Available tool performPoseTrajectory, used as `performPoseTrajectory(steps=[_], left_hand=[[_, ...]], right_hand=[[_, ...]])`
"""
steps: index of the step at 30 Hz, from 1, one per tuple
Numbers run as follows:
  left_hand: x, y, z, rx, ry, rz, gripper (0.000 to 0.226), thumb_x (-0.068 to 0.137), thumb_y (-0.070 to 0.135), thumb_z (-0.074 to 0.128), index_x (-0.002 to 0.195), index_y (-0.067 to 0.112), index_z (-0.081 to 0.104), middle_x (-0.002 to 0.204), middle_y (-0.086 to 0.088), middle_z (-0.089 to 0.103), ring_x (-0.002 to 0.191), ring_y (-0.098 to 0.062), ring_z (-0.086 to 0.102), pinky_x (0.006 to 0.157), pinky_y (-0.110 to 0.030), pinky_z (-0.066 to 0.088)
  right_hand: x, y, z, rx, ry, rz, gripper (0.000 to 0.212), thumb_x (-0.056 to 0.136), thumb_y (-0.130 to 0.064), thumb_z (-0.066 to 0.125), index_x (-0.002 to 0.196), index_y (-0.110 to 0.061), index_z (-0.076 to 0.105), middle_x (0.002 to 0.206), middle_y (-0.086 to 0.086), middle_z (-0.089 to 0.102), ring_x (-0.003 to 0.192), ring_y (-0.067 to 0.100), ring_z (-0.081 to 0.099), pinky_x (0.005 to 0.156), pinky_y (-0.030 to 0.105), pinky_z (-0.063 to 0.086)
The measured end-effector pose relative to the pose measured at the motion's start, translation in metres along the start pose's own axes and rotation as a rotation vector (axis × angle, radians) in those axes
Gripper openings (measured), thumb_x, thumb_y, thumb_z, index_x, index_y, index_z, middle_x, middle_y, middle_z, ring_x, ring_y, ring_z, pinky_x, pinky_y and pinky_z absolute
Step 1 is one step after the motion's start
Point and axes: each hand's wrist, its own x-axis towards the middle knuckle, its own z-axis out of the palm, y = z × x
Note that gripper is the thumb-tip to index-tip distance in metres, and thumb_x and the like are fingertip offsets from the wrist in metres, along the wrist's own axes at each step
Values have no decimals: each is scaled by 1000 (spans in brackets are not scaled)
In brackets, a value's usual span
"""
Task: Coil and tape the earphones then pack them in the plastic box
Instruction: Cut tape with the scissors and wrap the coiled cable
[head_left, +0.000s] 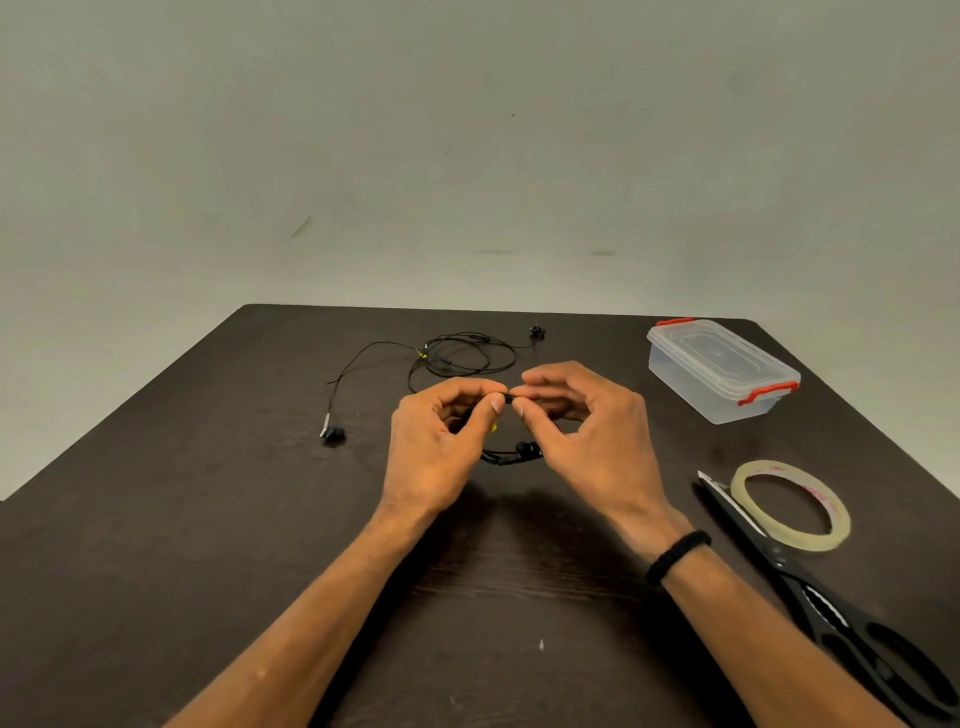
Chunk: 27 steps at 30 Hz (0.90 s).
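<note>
The coiling step is judged to be in hand. On the dark table (156, 545), a black earphone cable (511, 454) is pinched at centre between the left hand (441, 441) and the right hand (582, 431). A second earphone set (452, 353) lies loose at 12 o'clock. The lidded plastic box (722, 371) at 2 o'clock appears empty. Next, tape roll (789, 504) and scissors (831, 597) at 4 o'clock would be required.

A dark brown wooden table (208, 545) filled the lower half of the view, its far corners rounded. Behind it rose a plain pale grey-green wall (467, 130) with a few faint scuffs and marks. Near the table's right edge lay black-handled scissors (810, 582), closed, blades pointing away toward the far side, handles nearest the camera.
</note>
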Motion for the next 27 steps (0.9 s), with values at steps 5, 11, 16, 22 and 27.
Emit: performPoseTrajectory(steps=[5,11,16,22,27], left_hand=[[1,0,-2,-1,13,-2,10,95,17,77,104,19,80,94,6,81,86,-12,76,83,-30,62],[2,0,-2,9,-2,20,11,95,17,76,106,17,80,96,6,81,88,-10,76,83,-29,61],[1,0,-3,39,-20,46,13,96,18,74,108,17,79,100,7,80,96,-10,76,89,-35,62],[0,1,0,70,-52,77,13,98,17,72,110,18,78,101,7,79,96,-12,75,90,-39,62],[0,1,1,73,-56,66,13,97,18,72,109,19,78,100,8,79,95,-12,75,89,-42,62]], right_hand=[[2,1,-3,114,-87,137,25,88,-26,87,112,-27,77,101,-14,81,93,3,77,85,34,65],[5,6,-5,137,-136,185,16,90,-27,85,105,-28,80,100,-12,81,85,11,79,83,46,65],[5,8,-2,164,-171,239,8,91,-27,84,98,-28,82,91,-8,81,84,16,79,83,45,66],[7,10,-1,481,-264,472,6,93,-17,79,88,-17,80,82,4,77,84,15,71,82,34,55],[7,8,-3,755,-369,641,8,97,-12,73,91,-12,79,82,3,73,86,15,69,87,38,56]])
